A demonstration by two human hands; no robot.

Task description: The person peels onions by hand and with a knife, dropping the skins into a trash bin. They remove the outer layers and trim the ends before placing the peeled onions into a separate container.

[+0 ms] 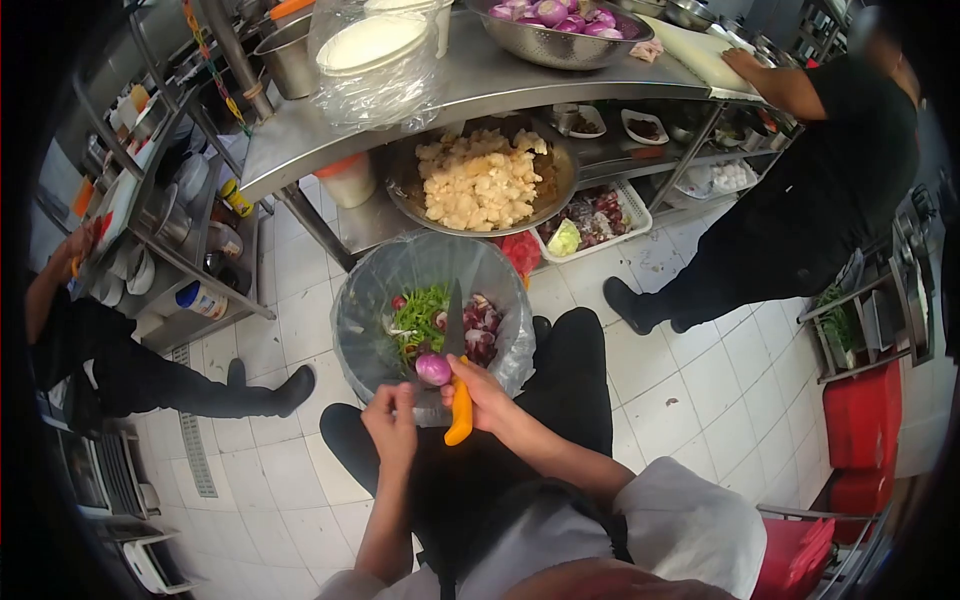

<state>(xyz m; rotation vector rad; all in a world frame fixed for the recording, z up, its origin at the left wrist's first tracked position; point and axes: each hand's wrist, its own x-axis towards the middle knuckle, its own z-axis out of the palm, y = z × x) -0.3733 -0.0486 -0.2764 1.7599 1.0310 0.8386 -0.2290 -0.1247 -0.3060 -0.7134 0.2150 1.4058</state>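
Observation:
My right hand [484,397] is closed around the orange handle of a knife [459,412], whose blade points away from me over a lined bin [350,320]. A purple onion [433,369] sits against the fingertips of that hand, beside the base of the blade. Just left of the onion is my left hand [392,422], its fingers curled together; whatever they pinch, if anything, is hidden. Inside the clear plastic liner lie green trimmings [422,315] and dark red onion skins [483,325].
Ahead stands a steel table [480,95] bearing a colander of peeled onions [560,20]. On its lower shelf is a wide bowl of pale pieces [480,180], near a white crate [600,220]. Co-workers stand at left [180,380] and right [780,190]. Red chairs [865,440] are at right.

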